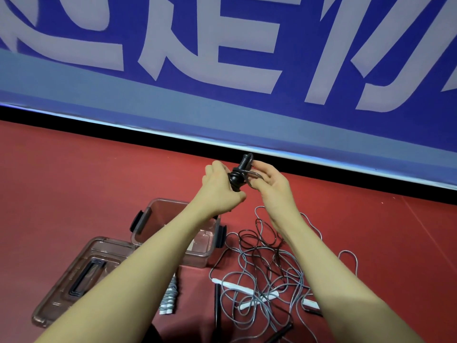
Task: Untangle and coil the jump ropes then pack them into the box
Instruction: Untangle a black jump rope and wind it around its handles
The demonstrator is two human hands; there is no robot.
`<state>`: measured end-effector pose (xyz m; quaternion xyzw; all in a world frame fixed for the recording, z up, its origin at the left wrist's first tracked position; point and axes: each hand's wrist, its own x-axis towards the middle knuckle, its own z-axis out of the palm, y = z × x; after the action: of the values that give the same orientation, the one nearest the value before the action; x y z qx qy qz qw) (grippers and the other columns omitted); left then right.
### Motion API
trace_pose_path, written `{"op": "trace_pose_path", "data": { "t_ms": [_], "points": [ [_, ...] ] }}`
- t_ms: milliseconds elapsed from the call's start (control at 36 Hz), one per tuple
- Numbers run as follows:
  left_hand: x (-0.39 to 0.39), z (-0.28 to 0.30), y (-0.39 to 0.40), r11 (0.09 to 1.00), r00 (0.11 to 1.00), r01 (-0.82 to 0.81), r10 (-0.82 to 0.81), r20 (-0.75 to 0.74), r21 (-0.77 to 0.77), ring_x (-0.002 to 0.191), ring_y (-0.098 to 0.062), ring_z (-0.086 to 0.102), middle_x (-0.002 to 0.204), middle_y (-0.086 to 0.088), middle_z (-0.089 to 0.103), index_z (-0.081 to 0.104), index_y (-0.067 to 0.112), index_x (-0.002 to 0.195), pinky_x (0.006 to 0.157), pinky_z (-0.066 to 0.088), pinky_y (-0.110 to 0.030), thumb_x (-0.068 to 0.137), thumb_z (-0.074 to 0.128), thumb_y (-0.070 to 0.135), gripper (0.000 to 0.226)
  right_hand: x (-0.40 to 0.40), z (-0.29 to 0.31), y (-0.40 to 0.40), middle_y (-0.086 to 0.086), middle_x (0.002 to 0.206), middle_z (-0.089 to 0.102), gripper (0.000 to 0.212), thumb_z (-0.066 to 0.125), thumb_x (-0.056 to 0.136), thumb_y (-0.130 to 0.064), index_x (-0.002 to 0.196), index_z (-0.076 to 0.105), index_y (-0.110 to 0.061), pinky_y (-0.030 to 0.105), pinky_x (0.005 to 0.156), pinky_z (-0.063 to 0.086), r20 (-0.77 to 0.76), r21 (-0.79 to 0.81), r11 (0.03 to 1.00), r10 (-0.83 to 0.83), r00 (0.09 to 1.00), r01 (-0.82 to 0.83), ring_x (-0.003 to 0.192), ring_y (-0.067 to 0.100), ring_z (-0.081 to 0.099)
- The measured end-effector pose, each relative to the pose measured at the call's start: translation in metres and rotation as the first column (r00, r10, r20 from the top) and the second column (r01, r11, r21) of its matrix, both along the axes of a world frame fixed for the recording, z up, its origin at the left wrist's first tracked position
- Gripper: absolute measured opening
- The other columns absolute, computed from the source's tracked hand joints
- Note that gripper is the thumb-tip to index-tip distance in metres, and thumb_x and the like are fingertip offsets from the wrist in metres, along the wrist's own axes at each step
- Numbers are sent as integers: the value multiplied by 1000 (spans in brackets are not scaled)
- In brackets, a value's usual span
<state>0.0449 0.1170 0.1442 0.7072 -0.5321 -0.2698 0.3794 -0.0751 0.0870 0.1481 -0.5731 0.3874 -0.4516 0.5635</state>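
Centre of frame: left hand (217, 184) grips black rope handles (239, 173); right hand (268, 180) pinches the rope's loop. Tangled ropes (267, 268) lower right (on red floor (74, 181)); open box (197, 253) lower centre.

Single head-worn wide-angle view, looking forward and steeply down over both outstretched forearms from close above. The left hand (220, 186) and right hand (270, 184) meet near frame centre; the red floor (74, 174) fills the lower half, the blue banner (222, 45) the upper, its straight edges bowed by the lens. No second view shares this scene
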Motion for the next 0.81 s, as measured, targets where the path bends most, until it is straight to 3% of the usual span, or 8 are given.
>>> {"op": "trace_pose_path", "data": {
  "t_ms": [139, 222, 278, 389, 528, 667, 806],
  "points": [
    [1, 1, 2, 995, 987, -5, 21, 157, -104, 97, -23, 57, 105, -5, 58, 46, 13, 105, 76, 47, -35, 70, 78, 27, 50, -3, -1, -4, 4, 100, 66, 39, 46, 85, 13, 118, 57, -6, 29, 89, 48, 3, 47, 996, -74, 997, 74, 97, 16, 61],
    [-6, 2, 4, 984, 915, 14, 59, 399, -178, 108, -27, 54, 118, -5, 58, 43, 16, 128, 81, 48, -38, 81, 67, 29, 54, -6, 1, -5, -4, 92, 68, 33, 47, 88, 8, 114, 62, -7, 19, 78, 51, -1, 34, 996, -88, 996, 88, 87, 8, 63],
    [-13, -1, 6, 981, 843, 36, 72, 533, -190, 108, -29, 49, 121, -6, 52, 31, 18, 140, 73, 44, -37, 87, 55, 26, 58, -5, 3, -4, -4, 92, 68, 33, 47, 89, 8, 114, 63, -7, 16, 75, 52, 0, 26, 996, -89, 996, 89, 84, 5, 63],
    [-18, -4, 8, 979, 733, 23, 121, 669, -202, 98, -29, 47, 114, -7, 47, 30, 16, 141, 59, 35, -32, 84, 50, 26, 62, -2, 5, -2, -4, 89, 68, 32, 49, 88, 7, 108, 64, -12, 18, 77, 51, -9, 10, 996, -84, 996, 84, 82, 4, 62],
    [-13, -4, 3, 992, 721, -83, 126, 682, -95, 97, -31, 54, 108, -5, 50, 35, 15, 120, 62, 38, -34, 83, 60, 33, 47, 3, 1, 4, -7, 88, 67, 35, 46, 86, 11, 104, 65, -13, 13, 76, 49, -57, -39, 997, -67, 996, 65, 73, -7, 61],
    [-10, 0, 0, 988, 858, -91, 141, 494, -123, 73, -29, 55, 87, -2, 57, 35, 18, 97, 56, 38, -30, 72, 60, 19, 35, 2, 6, 5, -12, 94, 65, 46, 45, 87, 15, 118, 58, -16, 4, 73, 45, -24, -93, 995, -32, 999, 30, 76, -16, 60],
    [-2, 6, 1, 997, 949, -40, 60, 311, -72, 74, -26, 60, 82, 2, 65, 43, 20, 102, 62, 50, -33, 65, 68, 21, 45, 0, 6, 5, 3, 113, 65, 48, 43, 87, 17, 128, 55, -4, 9, 83, 46, -47, -110, 994, -3, 999, -2, 96, 0, 62]
  ]
}}
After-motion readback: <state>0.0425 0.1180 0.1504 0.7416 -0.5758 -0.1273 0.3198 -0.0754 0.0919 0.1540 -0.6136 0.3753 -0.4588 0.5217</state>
